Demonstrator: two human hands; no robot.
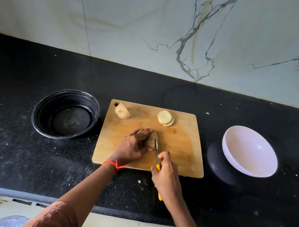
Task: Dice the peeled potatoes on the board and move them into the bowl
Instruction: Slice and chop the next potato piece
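Obs. 1: your left hand (133, 146) is curled over a potato piece (151, 139) near the middle of the board (178, 148), fingers on top, thumb on the near side. It pins the piece down.

Obs. 2: your right hand (166, 175) is wrapped round the yellow handle of the knife (156, 152), forefinger forward. The blade points away from you and sits against the exposed right end of the piece, just beside the left thumb.

Key relation: the piece lies directly left of the blade, and only its right end shows past your fingers. Its long axis is mostly hidden under the hand, so I cannot tell it. Judgement: each cut comes off that right end, with the left fingers retreating leftward.

Obs. 3: 1 half potato (122, 111) sits at the far-left corner and a small stack of slices (165, 118) at the far edge. Nothing is diced yet.

Obs. 4: the white bowl (253, 150) stands off the board's right side, nearer your knife hand. It looks empty. The black bowl (95, 102) stands to the left.
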